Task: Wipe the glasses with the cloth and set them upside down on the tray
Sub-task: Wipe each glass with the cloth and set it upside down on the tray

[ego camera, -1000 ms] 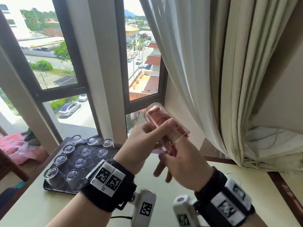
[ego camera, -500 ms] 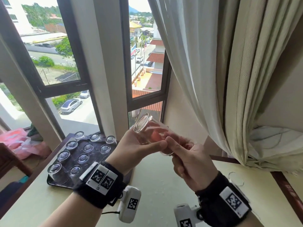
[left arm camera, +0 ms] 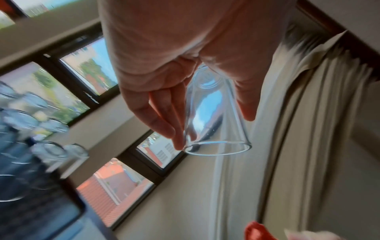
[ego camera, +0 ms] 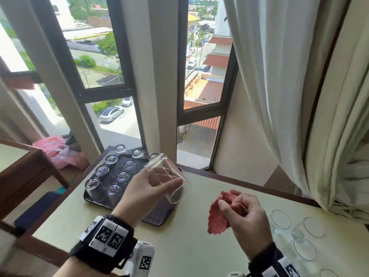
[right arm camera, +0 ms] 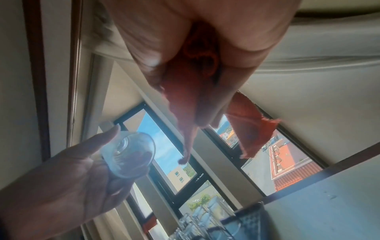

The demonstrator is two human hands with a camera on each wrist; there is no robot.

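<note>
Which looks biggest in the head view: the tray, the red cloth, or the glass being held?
1. Tray, clearly the largest.
2. Held glass and red cloth look about alike; the glass is raised nearer the camera, so I won't rank them.

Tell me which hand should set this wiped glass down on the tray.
Left. The left hand already holds the glass tipped mouth-down beside the tray, over its bare near corner. The right hand is off to the side, gripping the cloth.

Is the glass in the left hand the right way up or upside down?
Tipped, nearly upside down. In the head view the glass has its thick base up and its open rim down, over the tray, in the left hand.
</note>
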